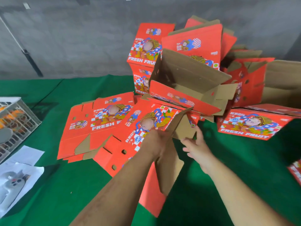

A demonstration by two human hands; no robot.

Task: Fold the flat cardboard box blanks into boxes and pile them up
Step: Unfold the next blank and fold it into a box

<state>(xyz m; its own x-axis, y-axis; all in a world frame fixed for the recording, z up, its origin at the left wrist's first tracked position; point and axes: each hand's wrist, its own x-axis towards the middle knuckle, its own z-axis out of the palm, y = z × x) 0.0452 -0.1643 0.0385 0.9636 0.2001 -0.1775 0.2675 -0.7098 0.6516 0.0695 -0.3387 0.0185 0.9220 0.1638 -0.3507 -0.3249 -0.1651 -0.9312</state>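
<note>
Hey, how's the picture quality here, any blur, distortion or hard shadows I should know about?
Head view: wide-angle bending curves the green table edge and leans the stacked boxes; the left hand and right hand on the cardboard blank are slightly soft; lighting is even, with only soft shadows under the forearms; the crate at left is blurry.

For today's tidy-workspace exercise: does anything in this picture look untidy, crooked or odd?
Yes. The pile of folded boxes at the back is a jumble: they lean at different angles rather than stacking squarely. One open box lies tipped on its side, flaps splayed. The hands work on a blank in front.
</note>
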